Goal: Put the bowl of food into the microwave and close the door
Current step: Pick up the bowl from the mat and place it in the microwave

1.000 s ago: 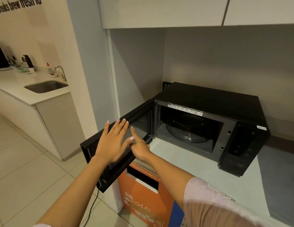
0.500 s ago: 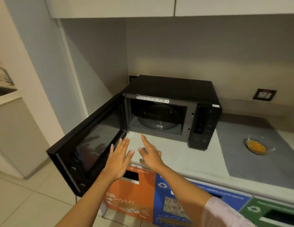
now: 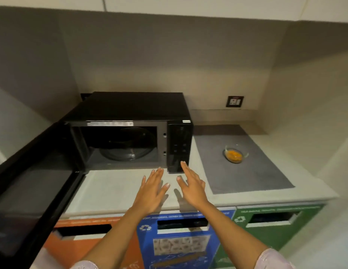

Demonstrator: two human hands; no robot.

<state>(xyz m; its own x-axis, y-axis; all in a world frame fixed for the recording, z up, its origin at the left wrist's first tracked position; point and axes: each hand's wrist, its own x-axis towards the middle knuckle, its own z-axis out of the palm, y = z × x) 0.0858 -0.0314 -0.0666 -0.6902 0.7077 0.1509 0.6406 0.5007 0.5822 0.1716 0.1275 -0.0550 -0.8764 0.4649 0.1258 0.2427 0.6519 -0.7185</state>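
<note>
A black microwave (image 3: 138,105) stands on the pale counter (image 3: 111,189), its door (image 3: 31,193) swung wide open to the left. Inside, the glass turntable (image 3: 128,152) is bare. A small glass bowl of orange food (image 3: 235,154) sits on a grey mat (image 3: 245,175) to the right of the microwave. My left hand (image 3: 151,189) and my right hand (image 3: 191,186) hover side by side over the counter just in front of the microwave, fingers spread, holding nothing. The bowl lies well to the right of my right hand.
Below the counter edge are orange (image 3: 87,241), blue (image 3: 181,243) and green (image 3: 276,224) recycling bins with slots. A wall socket (image 3: 234,101) sits behind the mat. The open door juts out past the counter at the left. Cabinets hang overhead.
My view has swung right, away from the sink. Both hands left the door and moved right, now over the counter in front of the microwave. The bowl has come into view.
</note>
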